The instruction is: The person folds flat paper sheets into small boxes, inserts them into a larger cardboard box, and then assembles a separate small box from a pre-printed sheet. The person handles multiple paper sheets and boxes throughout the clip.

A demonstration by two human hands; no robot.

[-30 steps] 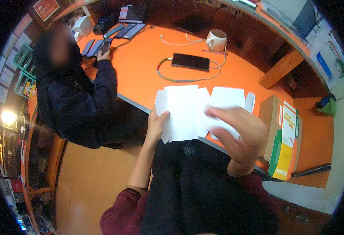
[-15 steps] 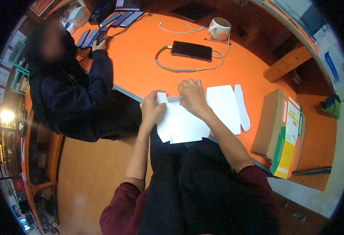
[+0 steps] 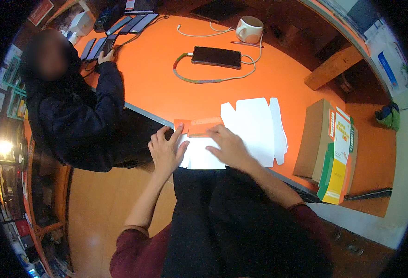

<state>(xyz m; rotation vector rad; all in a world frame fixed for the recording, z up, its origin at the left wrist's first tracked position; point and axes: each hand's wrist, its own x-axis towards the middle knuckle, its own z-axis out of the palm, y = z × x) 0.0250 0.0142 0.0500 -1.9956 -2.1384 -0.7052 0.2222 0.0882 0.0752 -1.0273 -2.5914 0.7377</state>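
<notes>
A flat white cardboard box blank (image 3: 252,127) with cut flaps lies on the orange table, its near edge at the table's front edge. On its left part a flap is folded over and shows an orange printed side (image 3: 205,126). My left hand (image 3: 166,150) rests open on the left edge, its fingers spread beside the small orange corner piece. The fingers of my right hand (image 3: 231,149) touch the right end of the orange flap, thumb held apart over the white card. Neither hand is closed around anything.
A phone (image 3: 216,57) with a cable lies farther back, near a white mug (image 3: 249,29) and a pen (image 3: 247,44). At right stands a cardboard box (image 3: 311,139) with printed cartons (image 3: 338,162). On the left a person (image 3: 78,111) sits handling a phone.
The flap has been folded over, so its orange side now shows. My hands have shifted toward me and loosened from the folded edge. The view has shifted slightly.
</notes>
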